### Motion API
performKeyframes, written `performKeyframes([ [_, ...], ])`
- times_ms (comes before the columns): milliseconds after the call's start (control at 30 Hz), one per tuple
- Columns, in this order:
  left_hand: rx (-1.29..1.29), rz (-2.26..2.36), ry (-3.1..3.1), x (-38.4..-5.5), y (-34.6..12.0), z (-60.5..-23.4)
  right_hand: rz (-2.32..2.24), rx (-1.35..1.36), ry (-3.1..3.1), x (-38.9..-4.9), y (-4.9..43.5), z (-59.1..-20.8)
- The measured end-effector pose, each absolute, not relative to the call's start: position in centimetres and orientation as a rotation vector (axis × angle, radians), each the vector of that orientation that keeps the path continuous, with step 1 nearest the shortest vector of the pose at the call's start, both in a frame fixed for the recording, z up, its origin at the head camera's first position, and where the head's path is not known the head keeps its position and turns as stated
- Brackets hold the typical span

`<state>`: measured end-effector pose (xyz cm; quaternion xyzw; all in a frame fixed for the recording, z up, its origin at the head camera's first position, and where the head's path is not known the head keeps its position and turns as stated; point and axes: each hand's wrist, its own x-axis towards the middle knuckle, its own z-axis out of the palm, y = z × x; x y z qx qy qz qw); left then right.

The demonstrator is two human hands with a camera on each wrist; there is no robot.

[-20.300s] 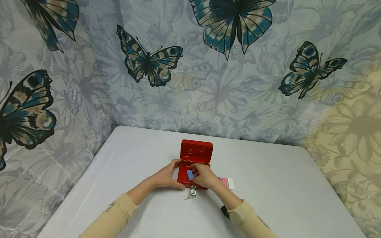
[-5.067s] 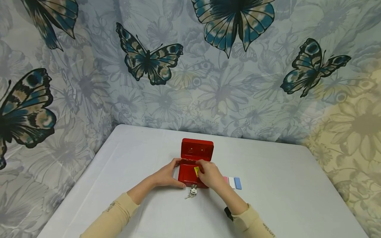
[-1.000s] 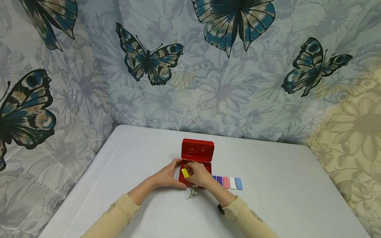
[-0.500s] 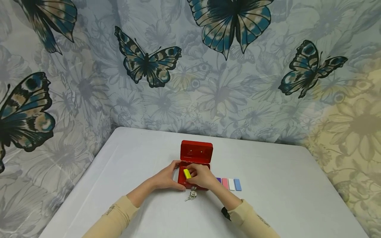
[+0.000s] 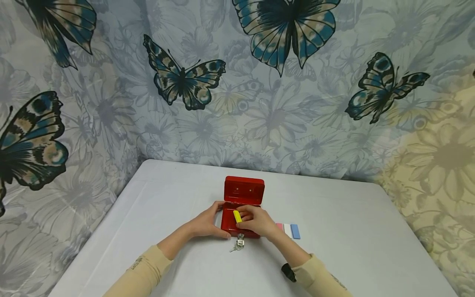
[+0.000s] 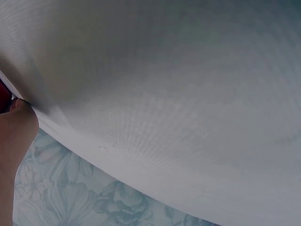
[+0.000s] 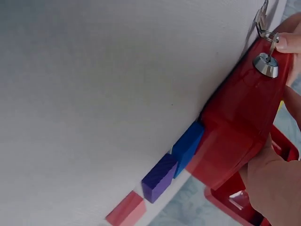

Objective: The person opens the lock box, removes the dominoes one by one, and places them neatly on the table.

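Observation:
A red metal cash box (image 5: 227, 224) stands on the white table with its lid (image 5: 244, 194) raised. My left hand (image 5: 205, 222) holds the box's left side, thumb at the front corner and fingers at the back. Over the box's inside, my right hand (image 5: 257, 220) pinches a small yellow block (image 5: 237, 216), which leans at a slant. A key sits in the front lock (image 7: 267, 65), with more keys (image 5: 233, 249) hanging from its ring. The right wrist view shows the box's side (image 7: 230, 141) and, at its edge, the left thumb (image 7: 287, 42) near the lock.
Right of the box lies a row of small blocks: blue (image 7: 188, 147), purple (image 7: 160, 178), pink (image 7: 128, 209), white (image 5: 287, 230) and light blue (image 5: 295, 231). My right forearm partly covers the row in the head view. A patterned butterfly cloth (image 5: 274, 123) hangs behind the table.
The light blue block, in my right hand 20 seconds ago, now lies at the row's right end. Since one second ago the yellow block has shifted slightly right and turned. The left hand stays put.

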<state>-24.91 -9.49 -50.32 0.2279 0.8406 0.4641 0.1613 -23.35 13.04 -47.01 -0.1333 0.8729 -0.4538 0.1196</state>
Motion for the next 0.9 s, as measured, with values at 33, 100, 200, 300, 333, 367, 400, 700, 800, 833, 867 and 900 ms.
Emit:
performKeyframes([
  [33, 0.648, 1.322, 2.402, -24.9, -9.5, -50.3, -1.361, -0.367, 2.522, -23.3, 13.2, -47.0],
  [100, 0.638, 1.315, 2.408, -24.9, -9.5, -50.3, -1.421, -0.320, 2.467, -23.3, 13.4, -46.9],
  [200, 0.622, 1.296, 2.422, -24.9, -9.4, -50.3, -1.484, -0.255, 2.408, -23.1, 13.7, -46.8],
  [300, 0.609, 1.287, 2.427, -24.9, -9.3, -50.2, -1.522, -0.209, 2.374, -22.9, 14.0, -46.7],
  [333, 0.607, 1.285, 2.428, -24.9, -9.3, -50.2, -1.533, -0.202, 2.361, -22.8, 14.2, -46.6],
  [367, 0.606, 1.285, 2.428, -24.9, -9.3, -50.2, -1.548, -0.201, 2.345, -22.7, 14.3, -46.6],
  [400, 0.605, 1.288, 2.426, -24.8, -9.3, -50.2, -1.564, -0.198, 2.328, -22.7, 14.4, -46.6],
  [700, 0.617, 1.303, 2.417, -24.8, -9.2, -50.2, -1.620, -0.207, 2.270, -22.1, 15.4, -46.6],
  [800, 0.613, 1.304, 2.417, -24.8, -9.2, -50.2, -1.644, -0.199, 2.242, -21.9, 15.9, -46.4],
  [833, 0.612, 1.304, 2.416, -24.8, -9.2, -50.2, -1.652, -0.198, 2.236, -21.8, 16.1, -46.4],
  [867, 0.612, 1.304, 2.417, -24.8, -9.2, -50.2, -1.661, -0.194, 2.230, -21.8, 16.3, -46.3],
  [900, 0.610, 1.306, 2.416, -24.8, -9.2, -50.2, -1.670, -0.191, 2.227, -21.7, 16.5, -46.2],
])
